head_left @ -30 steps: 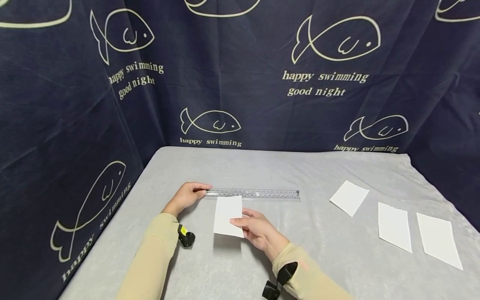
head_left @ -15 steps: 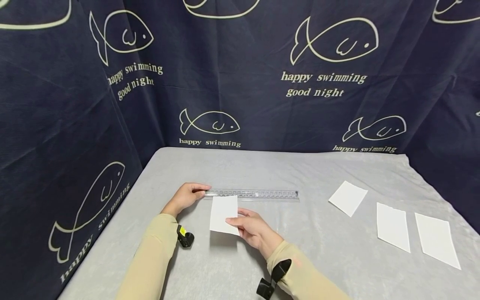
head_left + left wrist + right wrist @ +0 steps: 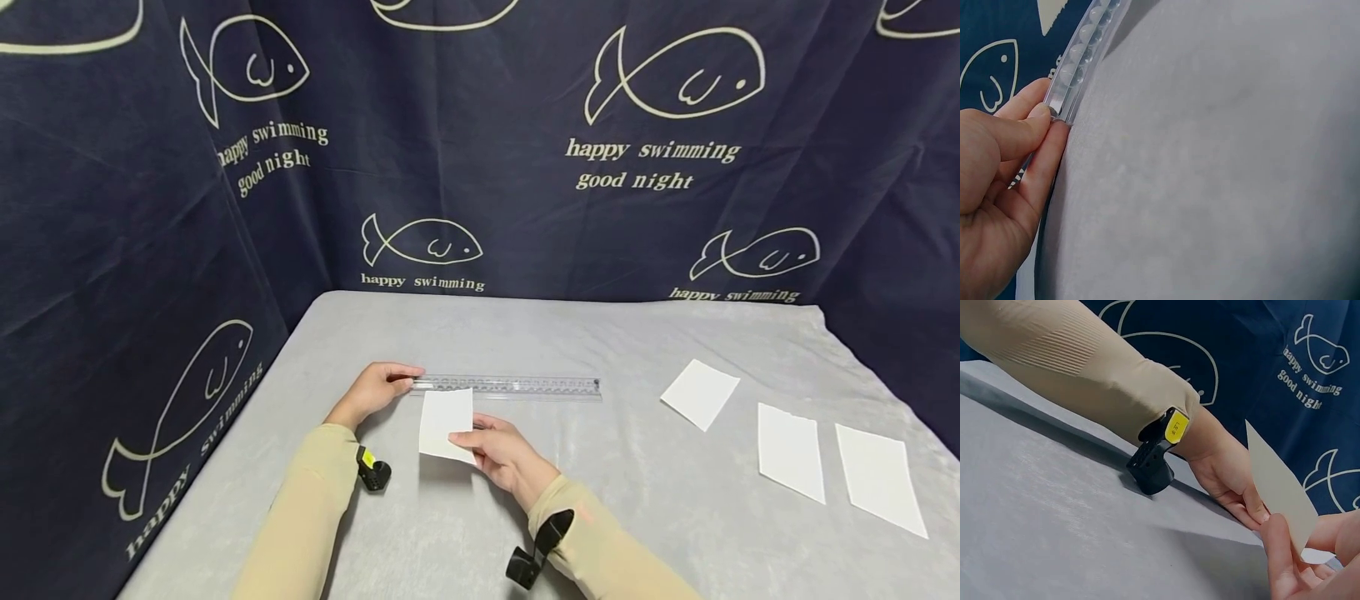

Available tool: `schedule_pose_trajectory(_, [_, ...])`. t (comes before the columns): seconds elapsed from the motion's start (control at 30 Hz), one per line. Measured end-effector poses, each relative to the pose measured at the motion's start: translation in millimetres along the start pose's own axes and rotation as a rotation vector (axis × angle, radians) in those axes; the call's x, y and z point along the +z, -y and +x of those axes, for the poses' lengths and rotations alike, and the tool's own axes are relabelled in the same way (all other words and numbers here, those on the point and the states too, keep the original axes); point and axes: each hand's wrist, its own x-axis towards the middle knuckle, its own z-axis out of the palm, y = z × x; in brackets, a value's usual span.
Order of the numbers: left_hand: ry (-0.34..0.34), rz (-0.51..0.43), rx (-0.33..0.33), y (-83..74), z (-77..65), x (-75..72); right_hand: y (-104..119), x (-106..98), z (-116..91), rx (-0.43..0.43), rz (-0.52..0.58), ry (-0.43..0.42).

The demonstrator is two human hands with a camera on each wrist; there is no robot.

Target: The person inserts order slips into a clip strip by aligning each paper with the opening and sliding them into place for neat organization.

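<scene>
Pinching the left end of a clear ruler (image 3: 517,385), the left hand (image 3: 372,392) has its thumb and fingers closed together on it. From the head view I can see the ruler's whole length lying crosswise on the grey worktop (image 3: 600,508), but the grip looks small from there. The left wrist view brings it close: the thumb presses the very tip, with fingers to either side, and a row of round, bubble-like shapes runs along the clear plastic.

The right hand (image 3: 506,450) holds a white paper (image 3: 444,421) by its right edge, thumb on the face toward the person, the other fingers mostly hidden behind. The right wrist view shows what the head view only hints at with a shadow: the paper is tilted steeply up off the worktop. That view also catches the yellow label (image 3: 1176,425) at the left wrist.

Compared with a second ago, the paper and the right hand have slid a little to the left; the ruler and the left hand are where they were.

The paper sits between the two hands, on the person's side of the ruler, its top edge overlapping the ruler in the head view. Three more sheets (image 3: 791,454) lie well apart, off to the right.
</scene>
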Motion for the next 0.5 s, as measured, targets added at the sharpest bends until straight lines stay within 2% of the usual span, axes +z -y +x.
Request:
schedule_pose_trajectory(0.13, [0.000,0.009,0.013,0.3,0.7,-0.2,-0.7,0.9,1.7,0.002,0.000,0.001])
schedule_pose_trajectory(0.37, [0.003,0.001,-0.016,-0.5,0.2,0.1,-2.3,5.4,5.8,0.015,0.021,0.006])
schedule_pose_trajectory(0.5, [0.004,0.001,-0.009,-0.2,0.1,-0.5,-3.6,7.6,8.5,0.023,0.040,0.022])
